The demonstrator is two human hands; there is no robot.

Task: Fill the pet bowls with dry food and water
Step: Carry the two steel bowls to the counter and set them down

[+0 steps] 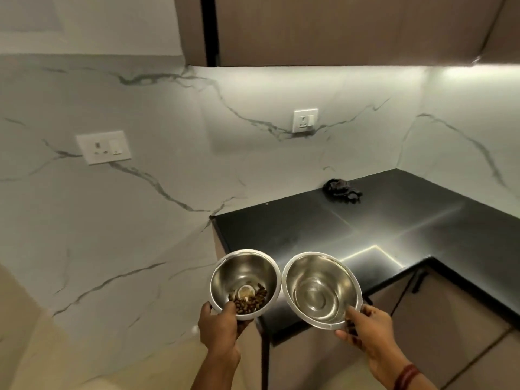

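Note:
Two steel pet bowls are held side by side in the air, in front of the counter's left end. The left bowl [244,274] has brown dry food [251,301] and a small white round thing at its bottom. My left hand [219,325] grips its near rim, thumb inside. The right bowl [320,288] holds clear water. My right hand [365,330] pinches its near rim, with a red thread band at the wrist.
A black L-shaped countertop [380,220] runs back and to the right, with a crumpled dark cloth [342,190] near the wall. Marble wall panels carry two sockets [104,147] [305,120]. Brown cabinets hang above and stand below the counter.

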